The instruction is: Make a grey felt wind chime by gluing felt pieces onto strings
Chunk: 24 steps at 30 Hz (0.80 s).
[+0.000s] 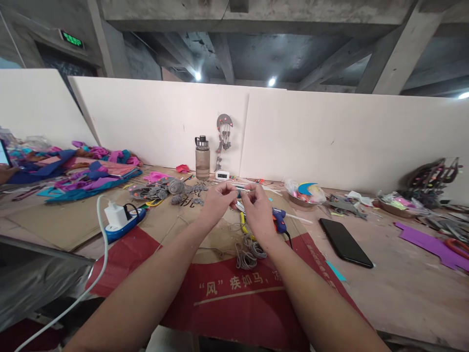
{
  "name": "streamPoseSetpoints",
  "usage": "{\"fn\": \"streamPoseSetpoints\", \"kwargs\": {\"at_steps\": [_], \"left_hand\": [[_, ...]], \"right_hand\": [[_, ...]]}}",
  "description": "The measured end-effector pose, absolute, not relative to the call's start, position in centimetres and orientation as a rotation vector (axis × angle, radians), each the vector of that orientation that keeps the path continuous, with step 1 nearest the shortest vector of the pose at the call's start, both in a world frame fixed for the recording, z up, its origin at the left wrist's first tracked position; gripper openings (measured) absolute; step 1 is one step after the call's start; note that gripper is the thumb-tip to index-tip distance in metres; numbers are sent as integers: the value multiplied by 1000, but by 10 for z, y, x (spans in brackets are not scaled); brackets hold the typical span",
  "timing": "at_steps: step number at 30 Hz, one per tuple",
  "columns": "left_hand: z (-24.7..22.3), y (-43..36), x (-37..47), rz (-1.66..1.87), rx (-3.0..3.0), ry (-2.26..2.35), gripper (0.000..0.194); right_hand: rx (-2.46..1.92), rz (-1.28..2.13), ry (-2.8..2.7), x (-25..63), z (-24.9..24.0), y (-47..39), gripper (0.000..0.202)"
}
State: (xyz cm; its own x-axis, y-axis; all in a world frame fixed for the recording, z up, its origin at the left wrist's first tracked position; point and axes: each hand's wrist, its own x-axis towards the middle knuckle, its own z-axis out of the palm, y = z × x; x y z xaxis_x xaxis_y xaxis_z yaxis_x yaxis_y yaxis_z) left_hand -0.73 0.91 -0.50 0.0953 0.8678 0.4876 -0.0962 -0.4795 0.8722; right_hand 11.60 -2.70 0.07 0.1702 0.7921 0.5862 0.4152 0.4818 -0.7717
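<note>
My left hand (pixel 221 200) and my right hand (pixel 256 204) meet above the cardboard, fingertips pinched close together. Between them shows a small dark, bluish-grey piece (pixel 240 193), too small to name. Under my right wrist lies a loose bundle of grey yarn (pixel 247 253), with thin strands trailing over the cardboard. A blue glue gun (pixel 280 220) rests just right of my right hand, partly covered by it. Something with a yellow handle (pixel 243 222) shows beneath the same hand. Left of my left hand are grey yarn balls (pixel 176 187) and small grey pieces.
Red-printed cardboard (pixel 234 313) covers the table before me. A phone (pixel 345 242) lies right; a power strip (pixel 122 227) with a white cable sits left. Behind stand a water bottle (pixel 202 161) and small clock (pixel 222 175). Felt scraps (pixel 88 181) pile up left.
</note>
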Motion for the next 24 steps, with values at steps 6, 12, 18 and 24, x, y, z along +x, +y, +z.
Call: {"fn": "streamPoseSetpoints", "kwargs": {"at_steps": [6, 12, 18, 24], "left_hand": [[-1, 12, -12, 1191, 1568, 691, 20], [2, 14, -15, 1186, 1586, 728, 29], [-1, 11, -15, 1267, 1985, 964, 12], [1, 10, -17, 1345, 1967, 1028, 9]], "right_hand": [[-1194, 303, -1463, 126, -1, -18, 12], [-1202, 229, -1568, 132, -4, -16, 11], [-1218, 68, -1676, 130, -6, -17, 10], [-1145, 97, -1694, 126, -8, -20, 8]]}}
